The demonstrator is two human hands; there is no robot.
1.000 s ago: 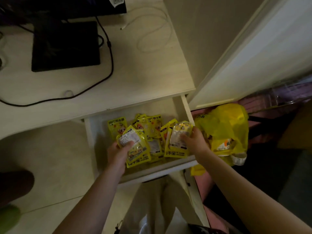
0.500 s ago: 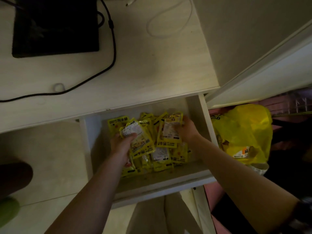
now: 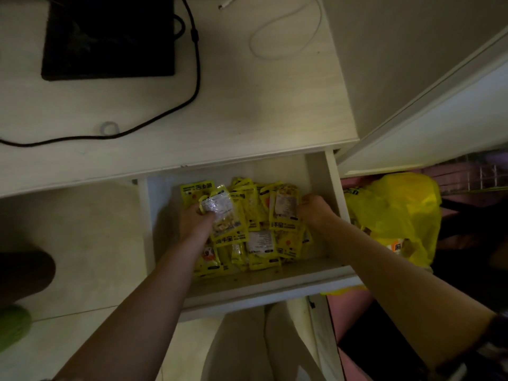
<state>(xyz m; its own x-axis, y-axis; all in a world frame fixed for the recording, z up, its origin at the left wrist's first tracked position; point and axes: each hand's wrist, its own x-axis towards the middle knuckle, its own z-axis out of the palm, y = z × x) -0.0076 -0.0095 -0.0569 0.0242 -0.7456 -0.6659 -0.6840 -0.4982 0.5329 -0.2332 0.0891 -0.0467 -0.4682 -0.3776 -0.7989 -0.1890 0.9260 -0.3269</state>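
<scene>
An open white drawer (image 3: 275, 287) under the desk holds several yellow snack packets (image 3: 261, 248) in a loose heap. My left hand (image 3: 196, 222) grips one yellow packet (image 3: 226, 215) with a clear window, held over the left of the heap. My right hand (image 3: 316, 213) pinches the right edge of another yellow packet (image 3: 284, 210) standing upright at the back right of the drawer. Both forearms reach in from below.
The pale desk top (image 3: 233, 105) carries a black monitor base (image 3: 110, 37), a black cable (image 3: 192, 78), a white cable (image 3: 286, 31) and a small ring (image 3: 110, 128). A yellow plastic bag (image 3: 395, 215) hangs right of the drawer beside a white door (image 3: 439, 119).
Both hands moved their packets from the drawer's front toward its back. The view has shifted closer over the drawer.
</scene>
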